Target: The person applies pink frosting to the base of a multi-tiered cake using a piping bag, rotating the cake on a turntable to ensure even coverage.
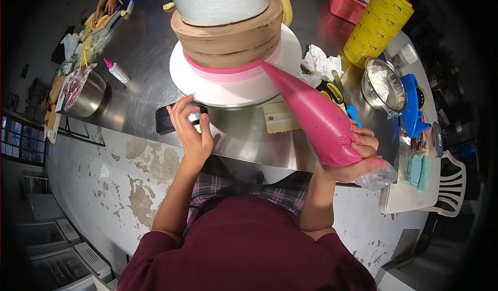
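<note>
Piping bag [316, 115]: pink, cone-shaped, full; lies slanting from near right up to far left, its tip touching the pink band [228, 72] at the foot of the cake.
Right hand [358, 156]: fingers pressed together around the wide twisted end of the piping bag, squeezing it at the near right edge of the table.
Left hand [191, 130]: fingers loosely spread, fingertips resting at the near rim of the white turntable [233, 91]; nothing pinched.
Cake [228, 34]: stacked tiers, brown tier below a white one, centred on the turntable, far of both hands.
Phone [167, 119]: dark, flat on the steel table [145, 47], just under the left hand.
Scraper [280, 117]: cream comb, between turntable and piping bag.
Glass bowl [385, 83]: holds white cream, right of the bag.
Yellow roll [378, 23]: upright, far right.
Squeeze bottle [116, 71]: pink cap, lying left.
Steel bowl [85, 91]: far left edge, covered with film.
Other person's hands [104, 3]: far left corner, at a board.
</note>
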